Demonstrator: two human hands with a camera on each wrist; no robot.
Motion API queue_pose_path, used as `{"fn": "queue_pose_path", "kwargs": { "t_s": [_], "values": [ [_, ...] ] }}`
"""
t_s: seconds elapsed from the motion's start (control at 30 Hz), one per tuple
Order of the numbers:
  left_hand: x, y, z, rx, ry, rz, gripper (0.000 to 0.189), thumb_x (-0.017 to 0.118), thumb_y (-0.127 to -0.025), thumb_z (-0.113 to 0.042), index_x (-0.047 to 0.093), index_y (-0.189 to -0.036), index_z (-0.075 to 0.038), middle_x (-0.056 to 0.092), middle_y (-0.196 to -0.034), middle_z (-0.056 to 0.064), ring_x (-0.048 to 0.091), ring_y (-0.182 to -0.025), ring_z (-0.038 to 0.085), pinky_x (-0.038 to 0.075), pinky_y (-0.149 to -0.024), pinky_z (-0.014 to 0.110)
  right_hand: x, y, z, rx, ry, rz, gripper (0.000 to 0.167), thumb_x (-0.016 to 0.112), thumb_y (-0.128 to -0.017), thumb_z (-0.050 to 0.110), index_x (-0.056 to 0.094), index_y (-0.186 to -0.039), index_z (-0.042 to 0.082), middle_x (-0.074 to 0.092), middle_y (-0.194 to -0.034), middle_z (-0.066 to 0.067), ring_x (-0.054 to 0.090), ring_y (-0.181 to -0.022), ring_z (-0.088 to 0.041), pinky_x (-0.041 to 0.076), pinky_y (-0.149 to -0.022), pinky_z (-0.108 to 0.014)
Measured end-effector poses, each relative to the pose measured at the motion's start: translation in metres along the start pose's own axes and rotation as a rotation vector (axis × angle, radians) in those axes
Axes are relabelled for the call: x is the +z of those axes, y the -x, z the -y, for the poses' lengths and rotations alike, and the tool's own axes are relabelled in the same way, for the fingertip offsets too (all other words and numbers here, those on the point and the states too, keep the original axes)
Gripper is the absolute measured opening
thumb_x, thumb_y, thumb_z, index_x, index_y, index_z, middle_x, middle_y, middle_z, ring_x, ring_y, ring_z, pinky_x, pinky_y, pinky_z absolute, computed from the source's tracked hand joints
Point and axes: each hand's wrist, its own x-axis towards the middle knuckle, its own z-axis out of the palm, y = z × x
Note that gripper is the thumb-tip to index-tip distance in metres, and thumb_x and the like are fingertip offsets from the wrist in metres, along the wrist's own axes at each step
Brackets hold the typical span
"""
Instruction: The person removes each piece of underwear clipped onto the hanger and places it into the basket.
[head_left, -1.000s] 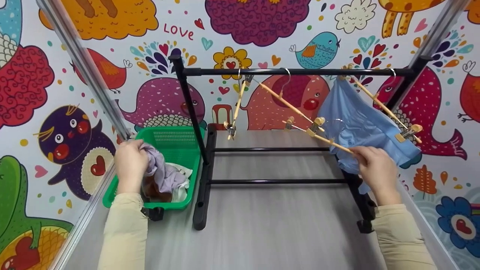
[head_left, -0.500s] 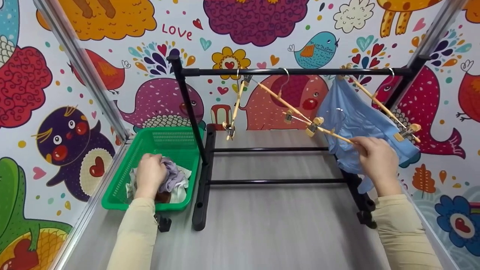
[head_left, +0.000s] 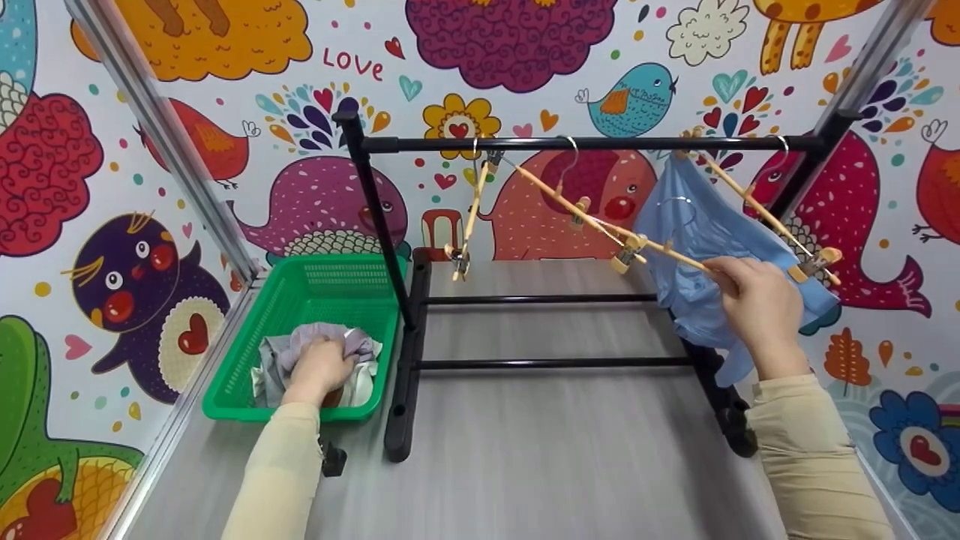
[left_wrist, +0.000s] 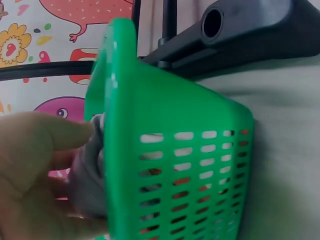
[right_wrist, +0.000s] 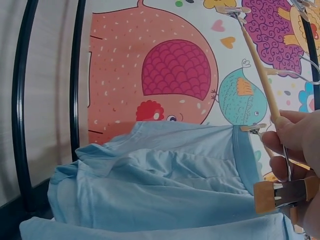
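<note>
My left hand point(head_left: 322, 367) is down inside the green basket point(head_left: 225, 390), its fingers curled on a lavender garment point(head_left: 364, 346). In the left wrist view the thumb and fingers close round the greyish cloth point(left_wrist: 90, 182) beside the basket's rim. My right hand point(head_left: 759, 315) grips one end of a wooden clip hanger point(head_left: 660, 248), which slants up to the left. The right wrist view shows a metal-and-wood clip point(right_wrist: 282, 193) close by those fingers. Behind the right hand hangs a light blue garment with a waistband point(head_left: 686, 247), clipped to another wooden hanger point(head_left: 742, 193) on the rack.
A black clothes rack point(head_left: 517, 144) stands on the grey tabletop point(head_left: 555, 450). Two bare hangers hang from its bar, a left one point(head_left: 472, 217) and a middle one point(head_left: 551, 191). White cloth point(head_left: 364, 386) lies in the basket. A patterned wall point(head_left: 525, 45) closes off the back.
My left hand has come down and right into the basket, bringing the lavender garment from the left rim onto the pile. My right hand has lifted the hanger's near end slightly.
</note>
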Motion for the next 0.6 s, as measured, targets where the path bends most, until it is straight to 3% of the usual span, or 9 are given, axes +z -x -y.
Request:
{"fn": "queue_pose_path", "kwargs": {
  "t_s": [0.13, 0.23, 0.6],
  "values": [
    [0.006, 0.001, -0.001, -0.010, -0.004, 0.114, 0.037, 0.057, -0.099, -0.025, 0.061, -0.108, 0.010, 0.054, -0.111, 0.035, 0.051, -0.108, 0.055, 0.041, -0.091, 0.064, -0.003, -0.005, 0.003, 0.021, -0.010, 0.017, 0.016, 0.067, -0.094, 0.008, 0.075, -0.108, 0.013, 0.072, -0.101, -0.013, 0.060, -0.089, -0.036, 0.044, -0.067, -0.052],
    [0.009, 0.003, -0.003, -0.011, -0.018, 0.160, 0.041, 0.056, -0.099, -0.026, 0.060, -0.113, 0.013, 0.053, -0.115, 0.037, 0.050, -0.111, 0.056, 0.040, -0.094, 0.064, -0.006, -0.011, 0.006, 0.040, -0.009, 0.035, 0.017, 0.066, -0.096, 0.010, 0.075, -0.109, 0.013, 0.072, -0.100, -0.014, 0.059, -0.088, -0.036, 0.043, -0.068, -0.052],
    [0.018, 0.005, -0.010, -0.062, -0.018, 0.188, 0.042, 0.055, -0.098, -0.027, 0.062, -0.112, 0.012, 0.055, -0.118, 0.036, 0.052, -0.110, 0.055, 0.041, -0.091, 0.069, -0.020, -0.027, 0.013, 0.055, 0.014, 0.031, 0.018, 0.065, -0.096, 0.009, 0.074, -0.112, 0.011, 0.071, -0.099, -0.017, 0.059, -0.089, -0.038, 0.044, -0.073, -0.055]
  ]
}}
